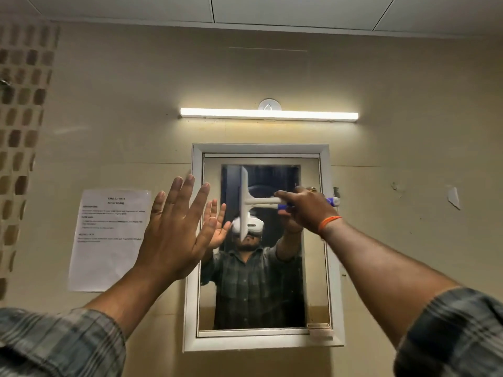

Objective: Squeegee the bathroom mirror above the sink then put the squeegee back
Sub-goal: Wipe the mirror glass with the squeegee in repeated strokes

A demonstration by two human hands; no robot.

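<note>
The squeegee is gripped by its handle in the right hand, its blade set upright against the mirror toward the glass's 12 o'clock, while the left hand is held flat, fingers spread wide and empty, at the frame's 9 o'clock. The wiping is judged to be under way. How much glass is cleared cannot be told, and the return of the squeegee is left.

White squeegee upright against mirror
</note>
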